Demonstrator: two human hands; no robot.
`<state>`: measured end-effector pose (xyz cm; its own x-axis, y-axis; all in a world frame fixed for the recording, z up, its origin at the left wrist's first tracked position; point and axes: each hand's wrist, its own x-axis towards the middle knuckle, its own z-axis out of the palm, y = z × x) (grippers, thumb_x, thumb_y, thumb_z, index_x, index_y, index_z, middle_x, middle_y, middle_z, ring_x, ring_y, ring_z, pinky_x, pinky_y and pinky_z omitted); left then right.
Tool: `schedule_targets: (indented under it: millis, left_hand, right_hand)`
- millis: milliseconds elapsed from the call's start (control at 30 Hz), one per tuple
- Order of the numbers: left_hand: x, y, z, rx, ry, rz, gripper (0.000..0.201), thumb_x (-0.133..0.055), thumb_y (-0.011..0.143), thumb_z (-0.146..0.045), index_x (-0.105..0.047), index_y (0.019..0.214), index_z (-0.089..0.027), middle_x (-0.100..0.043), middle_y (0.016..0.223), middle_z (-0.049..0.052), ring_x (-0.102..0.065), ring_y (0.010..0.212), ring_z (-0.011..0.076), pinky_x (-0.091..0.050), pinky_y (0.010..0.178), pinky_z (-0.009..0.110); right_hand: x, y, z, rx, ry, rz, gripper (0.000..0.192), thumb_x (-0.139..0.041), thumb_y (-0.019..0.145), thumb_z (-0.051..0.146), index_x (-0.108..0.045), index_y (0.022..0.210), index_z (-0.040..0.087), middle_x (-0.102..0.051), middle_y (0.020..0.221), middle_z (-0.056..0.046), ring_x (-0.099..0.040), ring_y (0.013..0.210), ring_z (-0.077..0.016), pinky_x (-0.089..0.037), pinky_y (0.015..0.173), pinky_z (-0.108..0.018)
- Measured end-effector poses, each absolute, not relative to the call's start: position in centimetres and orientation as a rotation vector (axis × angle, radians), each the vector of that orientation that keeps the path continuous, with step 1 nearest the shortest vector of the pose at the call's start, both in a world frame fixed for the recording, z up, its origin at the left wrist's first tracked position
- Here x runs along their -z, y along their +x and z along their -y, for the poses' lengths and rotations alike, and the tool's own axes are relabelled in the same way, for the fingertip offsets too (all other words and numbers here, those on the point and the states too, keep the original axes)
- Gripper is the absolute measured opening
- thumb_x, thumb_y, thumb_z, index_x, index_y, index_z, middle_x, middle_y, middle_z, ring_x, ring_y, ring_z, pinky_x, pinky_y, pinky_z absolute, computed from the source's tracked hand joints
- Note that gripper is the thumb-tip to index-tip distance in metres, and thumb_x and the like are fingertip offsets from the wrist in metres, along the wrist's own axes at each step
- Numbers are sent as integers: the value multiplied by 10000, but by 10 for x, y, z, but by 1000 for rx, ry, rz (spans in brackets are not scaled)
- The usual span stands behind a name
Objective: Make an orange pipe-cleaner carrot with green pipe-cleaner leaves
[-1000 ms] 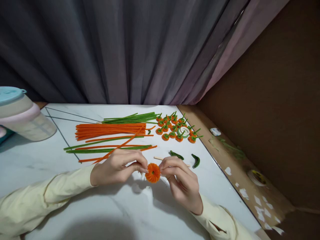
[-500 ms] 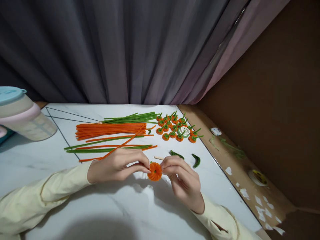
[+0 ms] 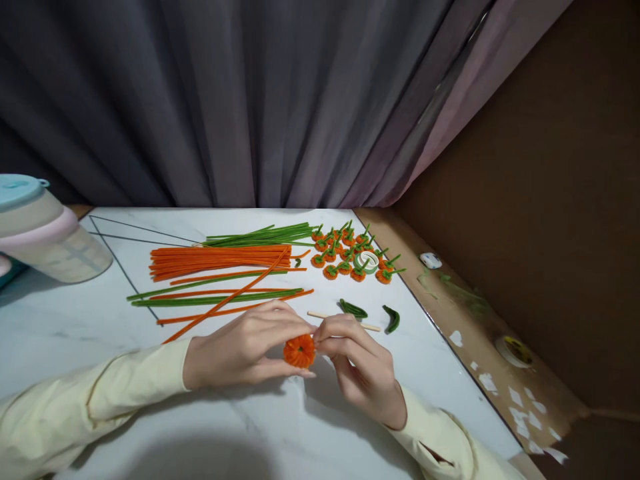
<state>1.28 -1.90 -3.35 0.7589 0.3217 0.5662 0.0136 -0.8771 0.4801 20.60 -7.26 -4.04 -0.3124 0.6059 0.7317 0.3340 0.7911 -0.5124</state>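
Pinching an orange pipe-cleaner pumpkin (image 3: 299,351), fingers of left hand (image 3: 240,350) and right hand (image 3: 361,363) press its sides.

The orange pipe-cleaner ball (image 3: 299,351) is a small fuzzy coil wound into a round, ribbed pumpkin shape with a dimpled centre facing up and toward the camera. It sits pinched between the fingertips of both hands, just above the desk (image 3: 240,427), near the middle of its front half.
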Motion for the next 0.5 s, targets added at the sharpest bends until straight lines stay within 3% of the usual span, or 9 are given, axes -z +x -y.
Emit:
schedule_targets:
  millis: [233, 400, 500]
  left_hand:
    - [28, 16, 19, -910, 2481, -133, 92, -547, 871, -138, -581, 951, -108, -680, 801, 110, -589, 724, 169, -505, 744, 344]
    - [31, 15, 18, -958, 2469, -147, 85, -576, 858, -139, -588, 932, -99, -675, 780, 110, -585, 716, 170, -506, 734, 344]
    - [32, 13, 15, -1009, 2437, -179, 206, -622, 834, -172, -588, 1024, -101, -684, 842, 119, -604, 775, 189, -511, 750, 356]
  right_hand:
    - [41, 206, 76, -288, -705, 1929, 313, -391, 783, -70, -576, 908, 150, -609, 826, -94, -580, 798, -178, -519, 679, -346]
    - [40, 207, 74, -320, -699, 1937, 321, -415, 795, -70, -577, 955, 155, -610, 856, -94, -591, 824, -178, -528, 697, -336]
    - [38, 210, 71, -347, -714, 1923, 267, -474, 831, -5, -575, 1011, 164, -607, 904, -98, -599, 867, -186, -533, 722, -330]
